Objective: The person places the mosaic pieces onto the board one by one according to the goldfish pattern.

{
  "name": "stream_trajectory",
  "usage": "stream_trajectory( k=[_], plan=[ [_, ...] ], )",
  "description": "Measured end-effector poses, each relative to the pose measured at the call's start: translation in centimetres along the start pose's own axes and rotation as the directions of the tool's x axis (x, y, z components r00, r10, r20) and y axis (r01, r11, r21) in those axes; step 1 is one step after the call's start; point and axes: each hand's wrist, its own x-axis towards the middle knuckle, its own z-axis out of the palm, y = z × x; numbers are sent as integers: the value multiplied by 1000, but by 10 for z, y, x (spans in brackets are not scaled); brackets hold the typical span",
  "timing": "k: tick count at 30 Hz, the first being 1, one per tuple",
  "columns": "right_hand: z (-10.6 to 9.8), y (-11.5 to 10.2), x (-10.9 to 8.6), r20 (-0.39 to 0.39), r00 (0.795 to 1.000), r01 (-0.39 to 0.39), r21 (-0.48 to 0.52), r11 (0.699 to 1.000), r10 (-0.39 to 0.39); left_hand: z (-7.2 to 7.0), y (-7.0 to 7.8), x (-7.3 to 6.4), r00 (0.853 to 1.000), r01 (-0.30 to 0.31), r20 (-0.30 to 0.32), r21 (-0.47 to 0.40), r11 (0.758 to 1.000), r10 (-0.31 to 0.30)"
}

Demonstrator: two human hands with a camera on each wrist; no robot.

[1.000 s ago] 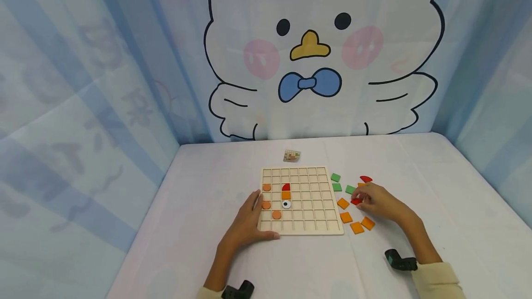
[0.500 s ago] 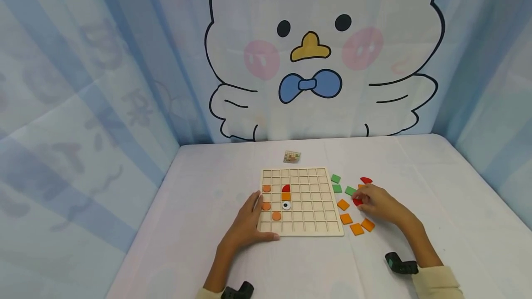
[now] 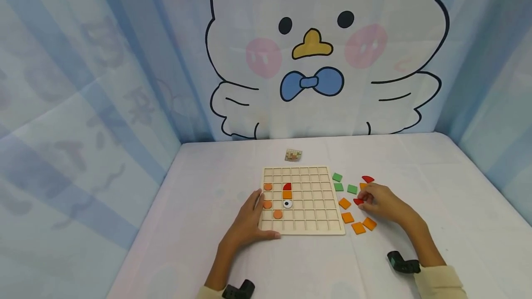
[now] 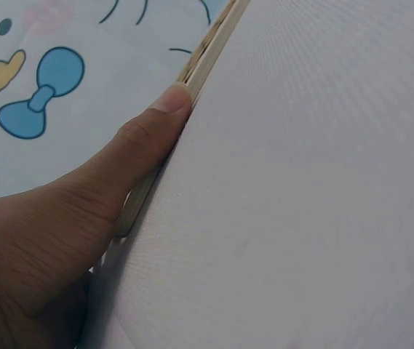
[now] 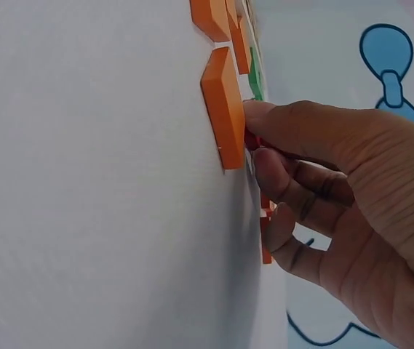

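Observation:
My left hand point(image 3: 244, 226) rests at the near left corner of a pale wooden grid board point(image 3: 316, 206), its fingers along the left edge. In the left wrist view the straight thumb point(image 4: 130, 149) presses the board's side point(image 4: 210, 54). Right of the board, my right hand point(image 3: 384, 203) pinches a small red tile point(image 3: 358, 201) between thumb and fingers. That red tile point(image 5: 252, 140) is mostly hidden by the fingertips in the right wrist view. On the board sit several orange discs point(image 3: 277, 214), a red quarter-round tile point(image 3: 287, 187), an orange square point(image 3: 287, 194) and a white eye disc point(image 3: 287, 204).
Several orange squares point(image 3: 359, 228) and green tiles point(image 3: 338, 187) lie loose along the board's right side. Another red tile point(image 3: 367, 179) lies beyond my right hand. A small patterned picture card point(image 3: 293, 155) is behind the board on the white-covered table point(image 3: 208, 174).
My right hand stays over the same spot while the red tile between its fingertips shifts and turns slightly. The left hand and board hold still; the head view moves a little.

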Motion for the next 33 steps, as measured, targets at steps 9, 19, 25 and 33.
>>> stream_trajectory(
  k=[9,19,25,33],
  plan=[
    [0,-2,1,8,1000,-24,31,999,24,1,-1,1,1000,-19,-10,-6,1000,19],
    [-7,-10,8,23,1000,12,46,999,-13,0,-1,0,999,-27,-22,5,1000,27],
    [-6,-19,13,19,999,45,60,997,-46,-2,1,1,1000,-20,-15,-9,1000,20],
    [2,-31,19,13,996,82,108,991,-84,-1,1,0,1000,3,-2,-12,1000,-3]
  ],
)
